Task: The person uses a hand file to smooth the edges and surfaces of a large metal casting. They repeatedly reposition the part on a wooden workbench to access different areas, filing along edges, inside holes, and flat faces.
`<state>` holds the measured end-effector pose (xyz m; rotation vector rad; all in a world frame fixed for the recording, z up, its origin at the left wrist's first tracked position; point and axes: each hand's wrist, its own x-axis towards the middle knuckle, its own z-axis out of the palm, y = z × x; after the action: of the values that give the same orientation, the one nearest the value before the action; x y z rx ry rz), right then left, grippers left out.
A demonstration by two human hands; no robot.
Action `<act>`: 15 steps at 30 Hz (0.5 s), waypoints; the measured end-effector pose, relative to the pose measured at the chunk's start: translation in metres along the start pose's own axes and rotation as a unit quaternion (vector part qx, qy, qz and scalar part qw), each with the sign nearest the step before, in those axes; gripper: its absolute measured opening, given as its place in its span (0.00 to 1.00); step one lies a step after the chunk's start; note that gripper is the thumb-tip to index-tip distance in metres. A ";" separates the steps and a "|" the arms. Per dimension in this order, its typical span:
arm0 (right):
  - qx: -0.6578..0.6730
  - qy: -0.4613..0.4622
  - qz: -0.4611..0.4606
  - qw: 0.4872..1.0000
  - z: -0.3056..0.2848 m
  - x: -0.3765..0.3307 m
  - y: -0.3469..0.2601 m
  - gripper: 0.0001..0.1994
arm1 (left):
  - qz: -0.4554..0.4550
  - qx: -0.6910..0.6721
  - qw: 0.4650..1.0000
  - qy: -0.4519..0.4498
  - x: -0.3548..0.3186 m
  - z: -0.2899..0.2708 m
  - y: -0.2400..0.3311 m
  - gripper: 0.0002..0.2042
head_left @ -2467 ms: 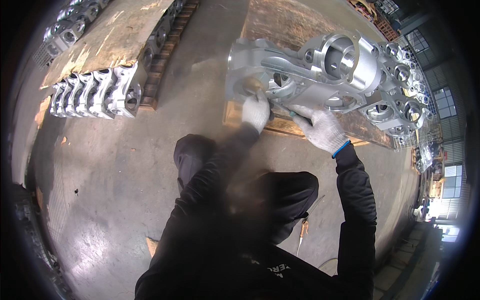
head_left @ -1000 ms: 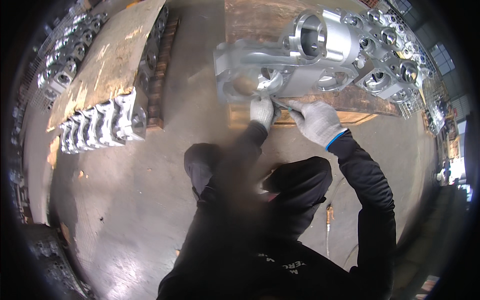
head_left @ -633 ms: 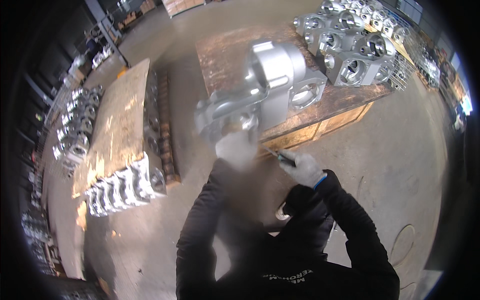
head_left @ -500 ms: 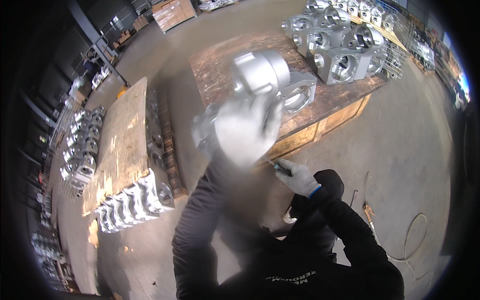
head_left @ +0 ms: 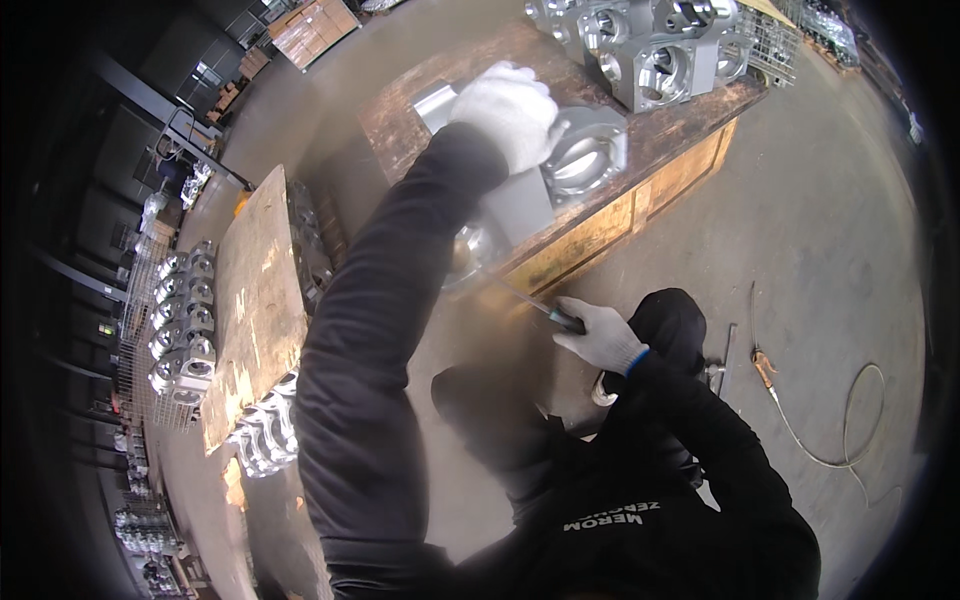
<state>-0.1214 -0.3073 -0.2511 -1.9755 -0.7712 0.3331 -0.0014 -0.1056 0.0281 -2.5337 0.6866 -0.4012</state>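
Metal casting [head_left: 520, 207] is smooth, silvery, round-bored. Your knit-gloved left hand [head_left: 505, 112] half-curls over it, grip indeterminable; your right hand [head_left: 602, 336] closes its fingers round a slim-shafted tool [head_left: 563, 318].

Opens onto a grey floor [head_left: 820, 230], palely lit at right beside a wooden crate [head_left: 690, 168], and darkens at upper left toward a pillar [head_left: 150, 105], stacked cartons [head_left: 312, 33] and shadowed wall [head_left: 165, 40].

Your left hand [head_left: 507, 115] and sleeve [head_left: 390, 280] partly hiding the silvery casting [head_left: 522, 206], your left knee [head_left: 465, 388] blurred, stacked castings [head_left: 664, 70] cut by the top edge
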 end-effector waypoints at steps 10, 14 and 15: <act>0.134 -0.059 0.118 0.982 0.042 -0.011 0.024 0.19 | -0.310 -0.232 0.903 0.188 -0.052 0.009 -0.026 0.22; 0.075 -0.035 -0.023 0.996 0.069 -0.011 0.028 0.16 | -0.395 -0.297 0.857 0.144 -0.063 0.037 -0.047 0.17; 0.081 -0.022 -0.042 0.996 0.075 -0.009 0.027 0.15 | -0.212 -0.074 0.921 0.318 -0.058 0.045 -0.063 0.16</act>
<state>-0.1573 -0.2712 -0.3129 -1.7842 -0.8267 0.3787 -0.0066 -0.0103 0.0139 -2.6844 0.3730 -1.4129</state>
